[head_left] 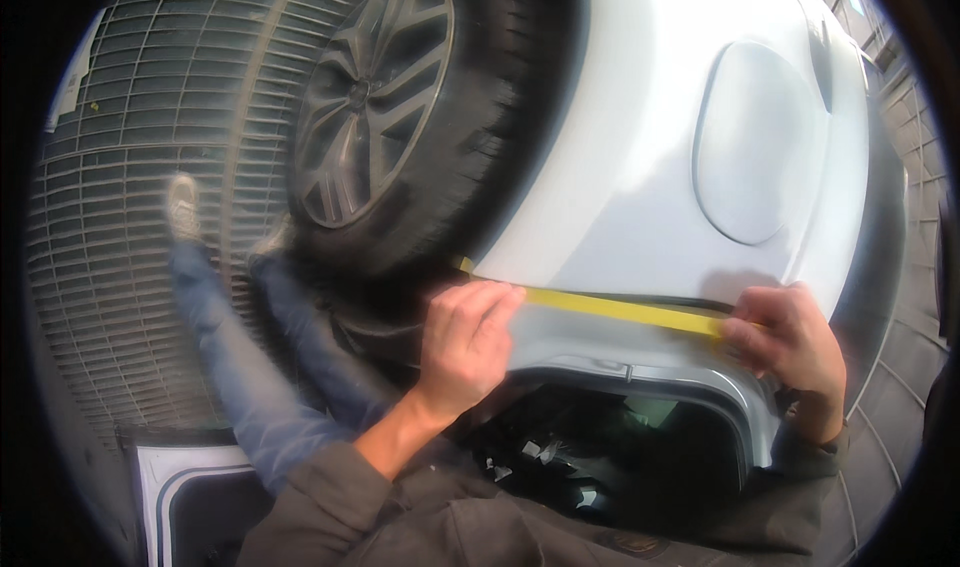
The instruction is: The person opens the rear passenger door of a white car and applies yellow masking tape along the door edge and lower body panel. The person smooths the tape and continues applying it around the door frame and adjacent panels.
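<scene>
A strip of yellow tape (620, 310) is stretched along the dark gap at the edge of the white car's body panel (630, 232). My left hand (468, 345) is closed on the tape beside the wheel arch, fingers curled, and a short yellow end shows just beyond them. At the other end, my right hand (785, 339) pinches the tape between thumb and fingers. Between the hands the tape looks taut; whether all of it touches the car, I cannot tell. Nearest to me, below the tape, is a pale frame (570, 347) around a dark opening.
The car's wheel (375, 102) with its dark tyre stands at upper left. An oval fuel flap (755, 142) is set in the panel. Small white scraps (540, 452) show in the dark opening. Metal grating (130, 207) covers the floor, and a white-edged dark panel (190, 467) lies at lower left.
</scene>
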`<state>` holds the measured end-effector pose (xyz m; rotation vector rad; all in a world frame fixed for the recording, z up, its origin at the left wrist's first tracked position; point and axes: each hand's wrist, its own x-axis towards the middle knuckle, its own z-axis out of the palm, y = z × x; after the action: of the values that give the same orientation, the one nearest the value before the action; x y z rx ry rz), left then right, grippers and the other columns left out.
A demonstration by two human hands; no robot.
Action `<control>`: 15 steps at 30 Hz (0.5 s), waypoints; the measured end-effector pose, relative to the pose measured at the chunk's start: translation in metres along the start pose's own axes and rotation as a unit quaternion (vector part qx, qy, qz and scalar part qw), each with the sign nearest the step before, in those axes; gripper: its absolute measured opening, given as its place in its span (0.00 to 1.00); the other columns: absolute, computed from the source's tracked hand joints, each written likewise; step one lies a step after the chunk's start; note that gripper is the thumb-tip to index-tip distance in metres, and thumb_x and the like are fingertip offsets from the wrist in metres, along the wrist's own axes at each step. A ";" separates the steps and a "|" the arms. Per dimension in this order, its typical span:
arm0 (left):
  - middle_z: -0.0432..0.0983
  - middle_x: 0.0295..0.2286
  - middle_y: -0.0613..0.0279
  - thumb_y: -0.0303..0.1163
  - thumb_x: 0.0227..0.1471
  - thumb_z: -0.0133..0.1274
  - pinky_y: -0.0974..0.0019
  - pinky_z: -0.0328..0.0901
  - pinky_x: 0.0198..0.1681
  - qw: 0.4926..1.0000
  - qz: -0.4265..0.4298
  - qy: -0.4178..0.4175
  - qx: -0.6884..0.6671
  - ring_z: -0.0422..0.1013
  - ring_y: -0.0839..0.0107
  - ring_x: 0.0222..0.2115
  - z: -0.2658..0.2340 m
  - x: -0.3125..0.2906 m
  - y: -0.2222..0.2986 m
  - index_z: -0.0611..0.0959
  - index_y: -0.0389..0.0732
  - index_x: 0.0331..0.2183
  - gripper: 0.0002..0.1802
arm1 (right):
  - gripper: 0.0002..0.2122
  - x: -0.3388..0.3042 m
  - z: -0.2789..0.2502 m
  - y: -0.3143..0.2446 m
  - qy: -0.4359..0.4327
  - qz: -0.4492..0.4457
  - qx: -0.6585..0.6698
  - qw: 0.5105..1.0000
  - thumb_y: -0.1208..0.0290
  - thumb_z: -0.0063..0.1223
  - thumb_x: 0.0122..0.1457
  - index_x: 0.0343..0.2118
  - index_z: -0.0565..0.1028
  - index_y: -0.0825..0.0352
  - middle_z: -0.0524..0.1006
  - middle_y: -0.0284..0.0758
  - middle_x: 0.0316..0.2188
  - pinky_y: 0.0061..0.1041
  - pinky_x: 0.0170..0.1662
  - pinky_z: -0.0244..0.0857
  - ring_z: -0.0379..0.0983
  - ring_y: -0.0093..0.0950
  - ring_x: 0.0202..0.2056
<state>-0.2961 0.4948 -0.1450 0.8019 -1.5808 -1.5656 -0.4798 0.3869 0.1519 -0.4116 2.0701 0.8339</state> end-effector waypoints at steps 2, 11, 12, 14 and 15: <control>0.77 0.43 0.56 0.11 0.40 0.58 0.59 0.71 0.46 1.000 0.004 -0.003 -0.005 0.74 0.56 0.43 0.001 0.002 0.002 0.83 0.36 0.47 0.28 | 0.13 0.000 0.001 -0.001 0.002 -0.001 -0.005 1.000 0.68 0.60 0.65 0.27 0.79 0.72 0.77 0.33 0.15 0.20 0.22 0.68 0.75 0.21 0.16; 0.75 0.44 0.55 0.12 0.40 0.58 0.58 0.71 0.48 0.999 0.029 -0.023 0.009 0.73 0.56 0.44 0.003 0.004 0.008 0.83 0.34 0.48 0.28 | 0.12 0.001 0.002 0.000 0.008 -0.015 -0.025 1.000 0.69 0.60 0.65 0.27 0.79 0.72 0.77 0.34 0.15 0.21 0.22 0.69 0.75 0.23 0.16; 0.75 0.44 0.55 0.12 0.40 0.58 0.58 0.71 0.48 0.999 0.032 -0.025 0.008 0.73 0.56 0.44 0.004 0.006 0.010 0.83 0.34 0.48 0.28 | 0.12 0.001 0.001 -0.001 0.007 -0.017 -0.026 0.999 0.69 0.60 0.65 0.27 0.79 0.72 0.77 0.34 0.15 0.21 0.22 0.69 0.75 0.23 0.16; 0.75 0.44 0.55 0.12 0.40 0.58 0.58 0.70 0.48 0.999 0.041 -0.029 0.012 0.73 0.56 0.44 0.005 0.007 0.011 0.83 0.34 0.48 0.29 | 0.10 -0.001 0.000 0.003 0.003 -0.026 -0.023 0.999 0.69 0.60 0.65 0.31 0.80 0.71 0.78 0.34 0.16 0.20 0.22 0.69 0.75 0.22 0.16; 0.75 0.44 0.55 0.12 0.40 0.58 0.57 0.70 0.48 0.998 0.046 -0.030 0.018 0.73 0.56 0.44 0.005 0.007 0.011 0.83 0.34 0.49 0.29 | 0.09 -0.002 0.000 0.008 0.000 -0.034 -0.018 0.999 0.69 0.60 0.64 0.34 0.81 0.71 0.78 0.34 0.16 0.20 0.22 0.70 0.75 0.22 0.16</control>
<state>-0.3034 0.4925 -0.1333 0.6966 -1.6683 -1.5113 -0.4827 0.3924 0.1568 -0.4979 2.0318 0.8318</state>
